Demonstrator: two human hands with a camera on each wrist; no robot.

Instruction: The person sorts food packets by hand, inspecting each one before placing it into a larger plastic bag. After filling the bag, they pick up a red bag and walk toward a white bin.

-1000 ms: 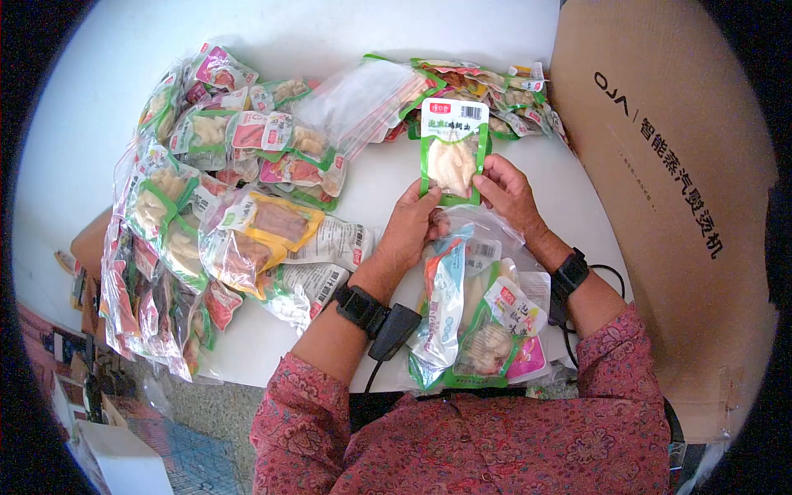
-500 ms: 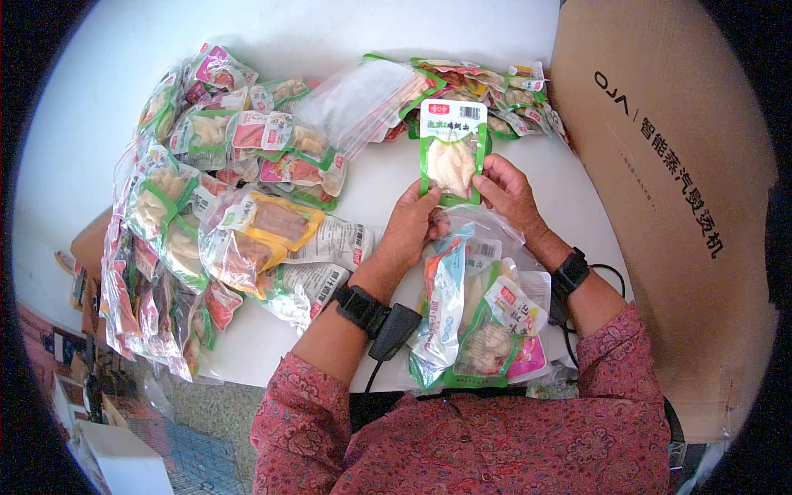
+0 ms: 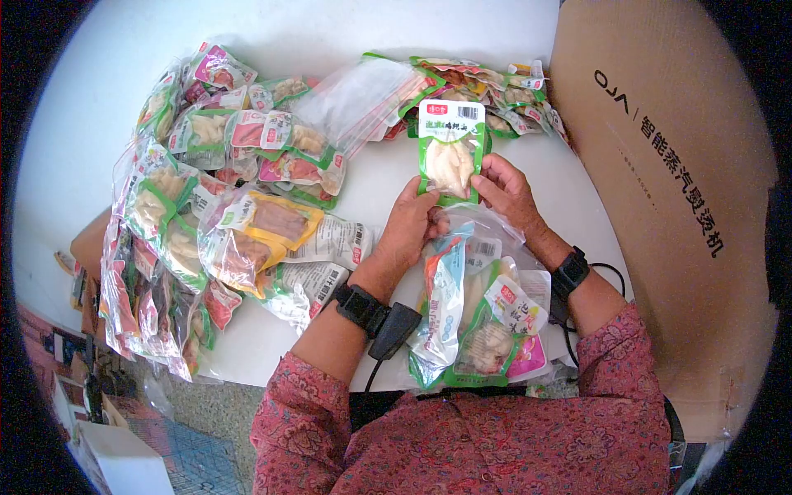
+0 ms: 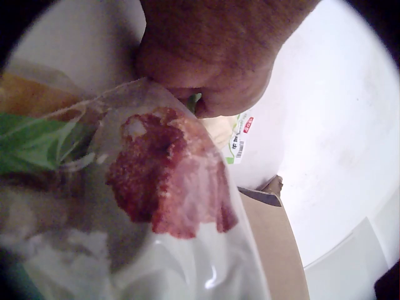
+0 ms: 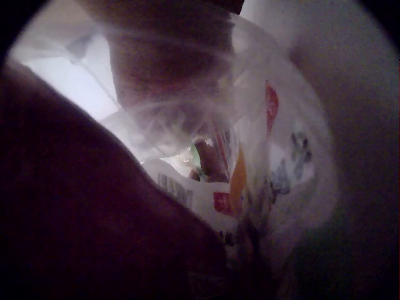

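Observation:
In the head view both hands hold up a vacuum-packed food pouch (image 3: 450, 161) with a green border, white label and pale meat showing through its window. The left hand (image 3: 410, 224) pinches its lower left corner, thumb on the front. On its lower right edge the right hand (image 3: 511, 198) has a thumb-and-finger pinch. Just below, a clear plastic bag (image 3: 520, 231) lies near the body, several pouches inside, its mouth up by the wrists. The left wrist view shows the curled hand (image 4: 219, 69) with part of the pouch (image 4: 239, 147) past it.
A heap of food pouches (image 3: 206, 128) in clear bags covers the table's left side. Filled bags with yellow-edged packs (image 3: 285, 223) lie by the left forearm. More pouches (image 3: 516, 99) and flat clear bags (image 3: 355, 103) lie at the back. A cardboard box (image 3: 660, 206) stands along the right.
The held pouch has shifted very slightly to the left, both hands keeping their grip. Otherwise the scene looks the same.

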